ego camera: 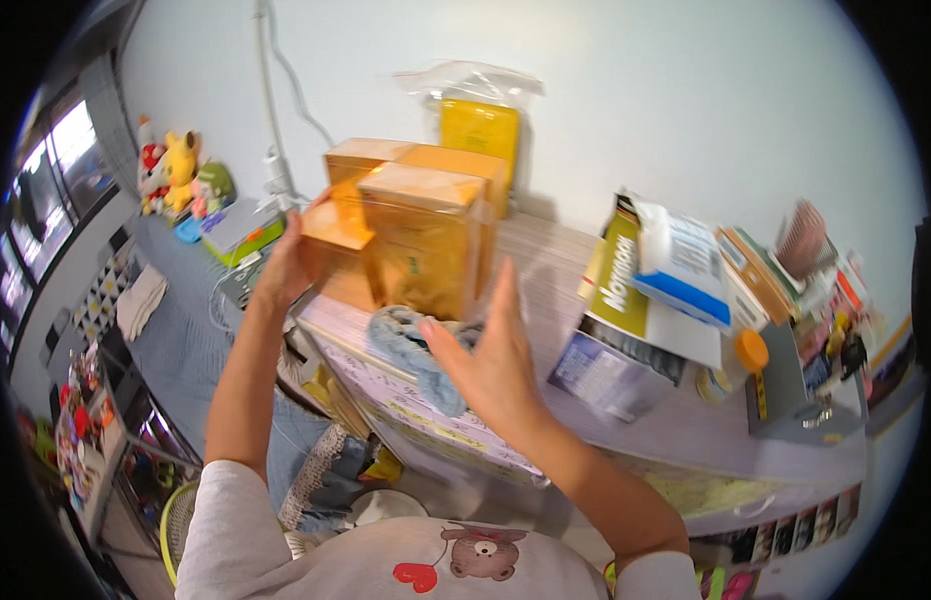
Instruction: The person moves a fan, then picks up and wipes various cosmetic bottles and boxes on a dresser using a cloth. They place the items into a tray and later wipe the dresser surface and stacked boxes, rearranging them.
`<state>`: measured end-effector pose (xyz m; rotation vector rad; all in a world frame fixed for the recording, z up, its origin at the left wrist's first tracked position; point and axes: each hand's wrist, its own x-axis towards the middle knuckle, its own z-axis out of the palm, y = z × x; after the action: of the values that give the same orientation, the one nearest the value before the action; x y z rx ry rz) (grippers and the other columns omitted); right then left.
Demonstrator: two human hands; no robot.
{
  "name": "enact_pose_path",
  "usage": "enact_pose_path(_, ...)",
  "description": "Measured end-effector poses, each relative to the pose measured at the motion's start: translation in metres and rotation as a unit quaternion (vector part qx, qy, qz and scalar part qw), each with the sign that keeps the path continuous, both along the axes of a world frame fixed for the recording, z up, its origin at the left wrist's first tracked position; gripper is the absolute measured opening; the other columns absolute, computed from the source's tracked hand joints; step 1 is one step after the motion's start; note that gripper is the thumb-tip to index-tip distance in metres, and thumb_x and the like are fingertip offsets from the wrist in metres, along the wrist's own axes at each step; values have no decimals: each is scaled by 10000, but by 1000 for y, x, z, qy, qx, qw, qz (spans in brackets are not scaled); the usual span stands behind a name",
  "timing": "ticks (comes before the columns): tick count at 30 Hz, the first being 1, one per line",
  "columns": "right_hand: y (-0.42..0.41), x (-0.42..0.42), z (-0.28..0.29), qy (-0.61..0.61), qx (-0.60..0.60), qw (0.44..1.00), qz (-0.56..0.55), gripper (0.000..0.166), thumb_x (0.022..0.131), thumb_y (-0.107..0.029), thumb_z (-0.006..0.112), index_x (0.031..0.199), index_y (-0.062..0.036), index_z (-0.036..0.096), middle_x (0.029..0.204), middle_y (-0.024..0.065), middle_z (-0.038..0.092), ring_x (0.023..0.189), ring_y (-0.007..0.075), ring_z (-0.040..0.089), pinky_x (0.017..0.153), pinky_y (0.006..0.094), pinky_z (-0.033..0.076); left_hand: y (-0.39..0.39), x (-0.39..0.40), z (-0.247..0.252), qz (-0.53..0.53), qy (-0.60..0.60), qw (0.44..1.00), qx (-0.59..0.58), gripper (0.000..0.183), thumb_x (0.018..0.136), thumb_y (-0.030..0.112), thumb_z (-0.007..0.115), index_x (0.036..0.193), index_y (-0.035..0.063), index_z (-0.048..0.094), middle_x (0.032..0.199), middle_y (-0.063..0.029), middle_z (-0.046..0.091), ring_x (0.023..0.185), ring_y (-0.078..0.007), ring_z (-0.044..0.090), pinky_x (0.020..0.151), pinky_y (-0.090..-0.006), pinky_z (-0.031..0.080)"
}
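Observation:
Several orange boxes (428,255) stand together at the left end of a pale dresser top (555,247). My left hand (289,259) is against the left side of a lower orange box; its fingertips are partly hidden, so its grip is unclear. A blue fuzzy cloth item (435,375) lies at the dresser's front edge, just before the boxes. Over its right part is my right hand (495,352), thumb and fingers apart, with nothing held. Behind the boxes, a yellow packet in a clear zip bag (480,124) leans on the wall.
To the right stand a box of packets (623,367), a blue-and-white pack (683,262), an orange-lidded jar (750,352) and a grey organizer (788,397). At left are a bed (187,300), plush toys (180,169) and a white cable (266,97) running down the wall.

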<state>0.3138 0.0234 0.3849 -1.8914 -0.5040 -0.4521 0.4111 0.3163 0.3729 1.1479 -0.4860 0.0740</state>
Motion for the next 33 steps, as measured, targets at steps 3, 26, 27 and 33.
enact_pose_path(3,-10,-28,-3,-24,-97,995,27,935,769,-200,744,1401,146,148,1397,366,297,1309,469,325,1092,439,278,-16,-7,2,-8,-9,1000,-4,796,892,578,506,1482,107,254,1474,-96,351,1334,-243,371,1101,-390,308)
enact_pose_path(26,-55,67,255,-161,-365,914,-77,136,775,-71,564,877,18,578,720,82,605,655,136,579,560,276,482,-12,-14,4,37,-36,998,47,1059,738,530,750,1477,1,206,1500,-133,290,1369,-227,298,1121,-341,251)
enact_pose_path(27,-48,92,258,-181,-375,906,-82,190,755,-119,585,890,14,594,730,97,623,645,172,591,597,313,493,-16,-11,4,32,-39,997,51,1059,738,521,755,1475,-7,207,1510,-135,270,1378,-231,282,1126,-342,238)
enact_pose_path(33,26,148,221,-159,-406,900,-32,433,760,-147,544,1186,-117,617,855,180,665,776,324,645,737,391,520,-18,-8,3,29,-32,998,55,1122,712,510,780,1491,5,150,1511,-181,261,1380,-260,287,1114,-350,260)
